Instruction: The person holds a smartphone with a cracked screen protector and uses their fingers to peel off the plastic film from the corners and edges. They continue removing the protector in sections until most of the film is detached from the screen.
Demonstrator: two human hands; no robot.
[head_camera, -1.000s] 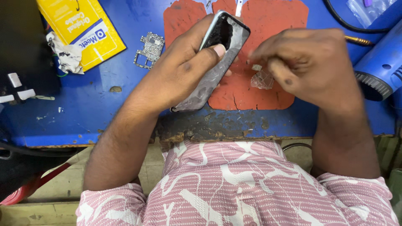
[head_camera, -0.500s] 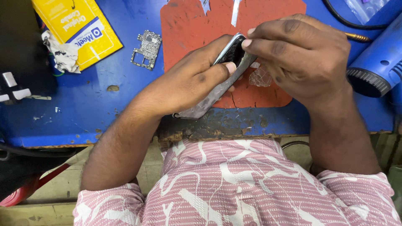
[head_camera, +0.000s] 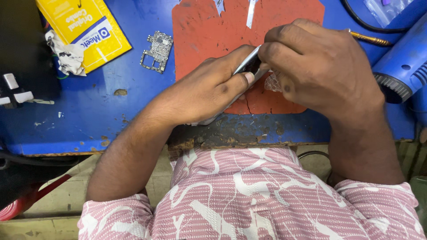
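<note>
My left hand (head_camera: 209,91) grips a slim silver phone (head_camera: 248,66) on its edge above the red mat (head_camera: 200,31). Most of the phone is hidden under both hands. My right hand (head_camera: 320,71) covers its upper end, fingertips pinched on the top edge. A scrap of clear film (head_camera: 272,82) shows just under my right fingers; whether they hold it I cannot tell.
A small bare circuit board (head_camera: 156,51) lies left of the mat on the blue bench (head_camera: 89,115). A yellow box (head_camera: 84,26) and a crumpled white scrap (head_camera: 66,55) sit at far left. A blue heat gun (head_camera: 402,71) and a brass-tipped tool (head_camera: 369,39) lie at right.
The phone has been turned from face-up to edge-on. My right hand has moved left onto its upper end, so both hands now meet over it.
</note>
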